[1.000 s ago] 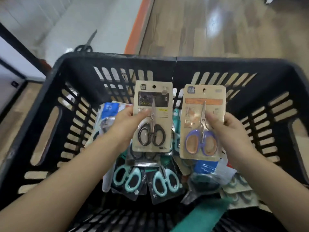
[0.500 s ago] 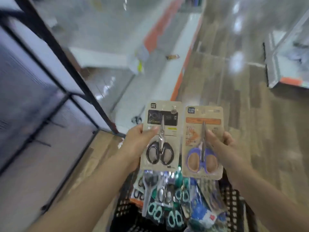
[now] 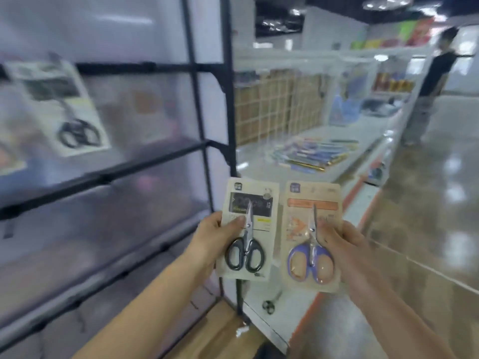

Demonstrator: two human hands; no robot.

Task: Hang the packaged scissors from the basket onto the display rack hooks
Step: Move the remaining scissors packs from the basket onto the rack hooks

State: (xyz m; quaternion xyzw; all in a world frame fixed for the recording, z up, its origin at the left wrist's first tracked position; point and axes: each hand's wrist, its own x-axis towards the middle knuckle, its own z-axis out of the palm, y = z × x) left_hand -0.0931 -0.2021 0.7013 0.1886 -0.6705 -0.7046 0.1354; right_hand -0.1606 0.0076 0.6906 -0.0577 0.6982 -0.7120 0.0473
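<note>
**Two scissor packs held up beside the black rack**

The left hand (image 3: 217,237) grips a card-backed pack of black-handled scissors (image 3: 247,229), thumb pressed on the front near the blades and fingers hidden behind the card. The right hand (image 3: 344,247) grips a second pack, blue-handled scissors (image 3: 311,237) on an orange-banded card, thumb likewise on the front. The two packs are upright, side by side, edges just apart, and held in the air in front of the person, carried by nothing but the hands.

To the left stands the display rack (image 3: 197,104), a black metal frame with horizontal bars across a pale, translucent backing. Near its upper left a hanging pack (image 3: 62,104) of black-handled scissors shows, tilted and blurred; whether it sits on a hook cannot be told. The rack's upright post comes down just behind the left-hand pack.

Beyond the rack runs a long white shelf (image 3: 259,156) with an orange strip along its base. A spread of flat, colourful packets (image 3: 313,154) lies on its top, with a wire grid panel (image 3: 277,104) standing behind them. The floor (image 3: 427,203) on the right is glossy, brown and reflects ceiling lights. A person in dark clothing (image 3: 435,73) stands at the far right end of the aisle, blurred. A small dark object (image 3: 268,305) lies on the low white ledge below the packs.
</note>
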